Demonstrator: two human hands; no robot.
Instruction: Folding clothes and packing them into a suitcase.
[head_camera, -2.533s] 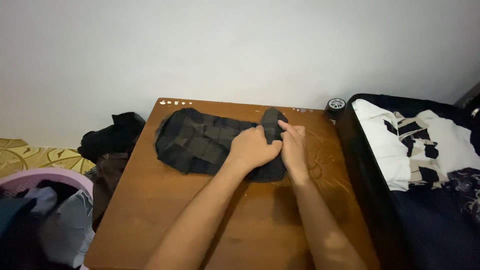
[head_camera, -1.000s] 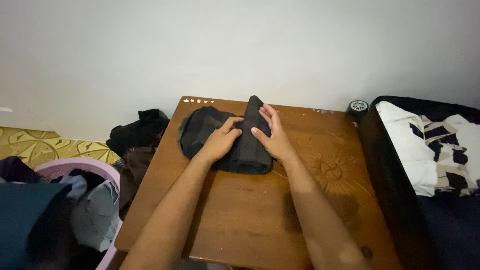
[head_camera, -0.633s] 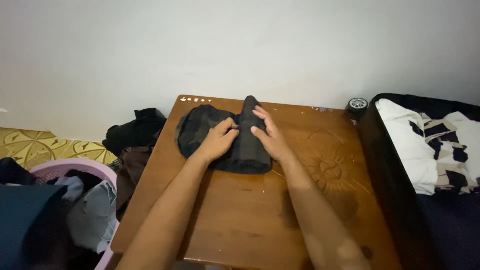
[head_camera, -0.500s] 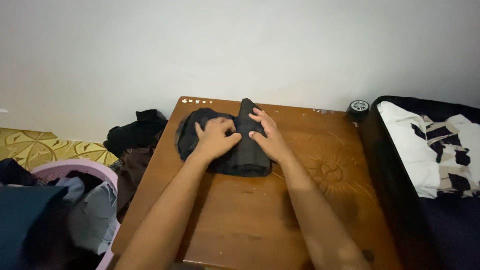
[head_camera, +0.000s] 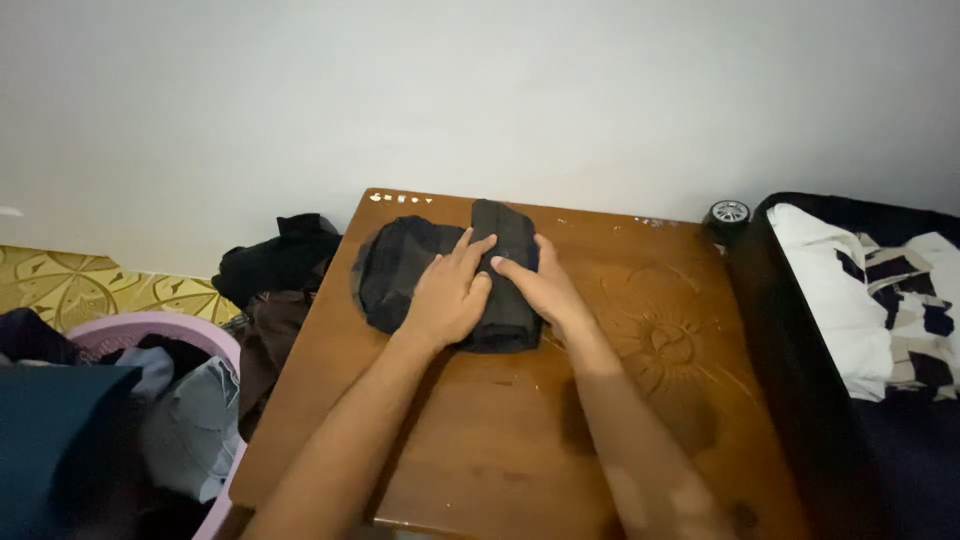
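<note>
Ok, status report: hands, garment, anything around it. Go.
Left hand flat on the dark garment, fingers spread. Right hand pressing the rolled part. Garment on the wooden table. Open suitcase at right, pink laundry basket at left, both apart.

The dark cloth (head_camera: 400, 270) is black and soft. It lies flat at the far end of the wooden table (head_camera: 520, 440), close to the wall side. Its right part is rolled up into a thick, long roll that points from the table's far edge toward the near side. The left part is still spread out, with a round edge, and it reaches near the table's left edge.
</note>
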